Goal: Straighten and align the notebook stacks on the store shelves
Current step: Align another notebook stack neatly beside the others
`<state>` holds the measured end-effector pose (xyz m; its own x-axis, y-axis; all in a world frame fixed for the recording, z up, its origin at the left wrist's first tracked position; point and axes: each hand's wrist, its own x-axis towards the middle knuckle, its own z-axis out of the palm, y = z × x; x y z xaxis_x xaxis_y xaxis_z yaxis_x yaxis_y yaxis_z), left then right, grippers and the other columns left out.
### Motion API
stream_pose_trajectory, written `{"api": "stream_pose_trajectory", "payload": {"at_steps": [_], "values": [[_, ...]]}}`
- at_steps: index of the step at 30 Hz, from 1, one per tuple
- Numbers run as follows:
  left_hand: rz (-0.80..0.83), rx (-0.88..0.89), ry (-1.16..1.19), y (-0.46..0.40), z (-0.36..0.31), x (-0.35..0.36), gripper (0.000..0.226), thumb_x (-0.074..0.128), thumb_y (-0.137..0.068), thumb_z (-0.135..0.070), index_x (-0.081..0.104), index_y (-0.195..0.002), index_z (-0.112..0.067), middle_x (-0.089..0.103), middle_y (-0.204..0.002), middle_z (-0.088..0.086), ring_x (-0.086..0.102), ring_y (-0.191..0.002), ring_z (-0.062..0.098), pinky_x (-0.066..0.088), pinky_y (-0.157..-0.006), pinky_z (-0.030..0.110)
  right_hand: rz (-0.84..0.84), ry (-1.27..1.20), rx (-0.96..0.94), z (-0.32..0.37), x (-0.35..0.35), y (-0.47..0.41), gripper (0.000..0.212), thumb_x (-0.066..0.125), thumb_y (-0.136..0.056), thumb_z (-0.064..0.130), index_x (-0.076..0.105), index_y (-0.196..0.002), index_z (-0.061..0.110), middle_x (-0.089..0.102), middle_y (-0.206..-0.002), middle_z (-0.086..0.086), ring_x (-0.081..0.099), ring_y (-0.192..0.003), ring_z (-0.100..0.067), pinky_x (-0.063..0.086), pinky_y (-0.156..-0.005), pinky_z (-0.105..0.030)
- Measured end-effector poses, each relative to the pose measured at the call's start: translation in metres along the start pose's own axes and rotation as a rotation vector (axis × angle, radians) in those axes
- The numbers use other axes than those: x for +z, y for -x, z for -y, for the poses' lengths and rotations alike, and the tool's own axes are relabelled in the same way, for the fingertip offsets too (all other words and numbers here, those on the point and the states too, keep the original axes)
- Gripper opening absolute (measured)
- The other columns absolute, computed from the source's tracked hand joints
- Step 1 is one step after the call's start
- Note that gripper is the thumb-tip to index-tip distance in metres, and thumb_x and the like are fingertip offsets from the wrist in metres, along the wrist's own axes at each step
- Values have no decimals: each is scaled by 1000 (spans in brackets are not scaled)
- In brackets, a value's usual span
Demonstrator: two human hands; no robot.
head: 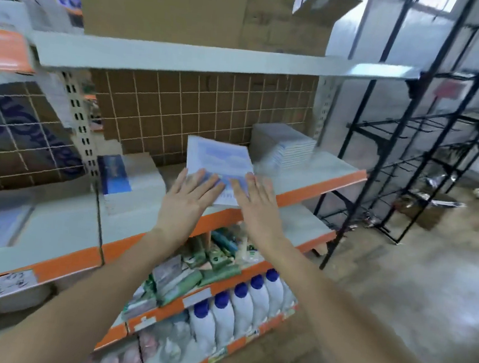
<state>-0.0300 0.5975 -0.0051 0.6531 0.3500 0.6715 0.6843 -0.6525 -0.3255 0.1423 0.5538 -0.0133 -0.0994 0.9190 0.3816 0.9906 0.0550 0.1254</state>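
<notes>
A stack of light-blue notebooks (217,155) lies on the grey, orange-edged shelf (330,172), turned a little askew, its near end over the shelf's front edge. My left hand (190,194) rests flat on the stack's near left corner, fingers spread. My right hand (255,200) lies flat on its near right corner, fingers together. A second, whiter notebook stack (285,144) stands to the right at the back. A third stack with a blue-covered notebook (116,175) sits to the left. The picture is blurred.
A cardboard box (191,4) fills the shelf above. Lower shelves hold green packets (194,276) and white bottles with blue caps (238,307). A black wire rack (409,168) stands to the right on the bare floor.
</notes>
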Motion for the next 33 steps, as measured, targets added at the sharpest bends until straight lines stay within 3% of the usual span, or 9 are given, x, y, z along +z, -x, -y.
{"api": "stream_pose_trajectory", "payload": {"at_steps": [3, 6, 9, 13, 21, 25, 28, 31, 33], "values": [[-32, 59, 50, -41, -33, 21, 32, 57, -80, -2, 71, -109, -7, 69, -111, 10, 64, -103, 36, 47, -83, 60, -127, -3, 95, -49, 2, 11, 57, 35, -91, 4, 27, -147, 6, 21, -148, -34, 25, -140, -42, 1, -116, -47], [-52, 93, 106, -76, -56, 45, 39, 66, -72, 2, 70, -110, -7, 69, -112, 10, 64, -105, 35, 47, -85, 58, -15, -6, 153, -94, 11, 17, 62, 5, -89, 8, 9, -151, 12, 7, -154, -29, 8, -145, -37, -29, -105, -34], [-105, 121, 128, -106, -70, 71, 36, 55, -78, 5, 71, -108, -8, 70, -109, 9, 65, -104, 33, 47, -85, 59, 0, 49, 184, -130, 23, 6, 66, 28, -93, -3, 4, -152, 14, 5, -154, -29, 6, -146, -34, -35, -98, -30], [-108, 127, 162, -157, -73, 113, 47, 35, -78, 6, 73, -102, -6, 72, -103, 9, 67, -97, 33, 50, -78, 60, -13, 67, 215, -178, 36, -29, 70, 34, -91, -6, 8, -152, 16, 10, -155, -26, 10, -145, -30, -19, -113, -35], [10, 32, 196, -230, -68, 187, 54, 31, -67, 7, 74, -98, -5, 73, -98, 7, 69, -94, 30, 52, -78, 55, 55, 104, 241, -257, 68, -116, 70, 41, -86, -8, 22, -149, 15, 24, -152, -17, 17, -142, -26, -1, -119, -39], [59, -50, 254, -244, -73, 220, 50, 41, -67, 10, 70, -106, -3, 70, -106, 11, 67, -100, 30, 46, -90, 54, 81, 94, 227, -281, 95, -141, 70, 46, -82, -8, 28, -145, 16, 31, -147, -14, 21, -140, -25, 2, -119, -42], [240, -93, 355, -253, -76, 246, 56, 32, -82, 7, 50, -134, -7, 50, -139, 10, 45, -130, 25, 21, -114, 41, 119, 63, 194, -304, 111, -159, 70, 44, -85, -6, 24, -147, 18, 30, -149, -13, 22, -140, -26, 4, -118, -44], [346, -137, 285, -261, -77, 270, 57, 32, -96, -3, 22, -149, -22, 20, -156, -3, 16, -143, 13, -1, -115, 31, 142, -8, 151, -330, 124, -178, 73, 43, -86, -8, 20, -150, 19, 26, -152, -11, 20, -141, -27, 7, -117, -42], [370, -193, 239, -265, -82, 280, 50, 34, -101, -21, 22, -149, -24, 19, -156, -4, 14, -143, 12, -1, -114, 32, 146, -83, 111, -347, 134, -190, 72, 44, -87, -7, 20, -150, 18, 24, -154, -8, 19, -142, -25, 8, -115, -41]]}}
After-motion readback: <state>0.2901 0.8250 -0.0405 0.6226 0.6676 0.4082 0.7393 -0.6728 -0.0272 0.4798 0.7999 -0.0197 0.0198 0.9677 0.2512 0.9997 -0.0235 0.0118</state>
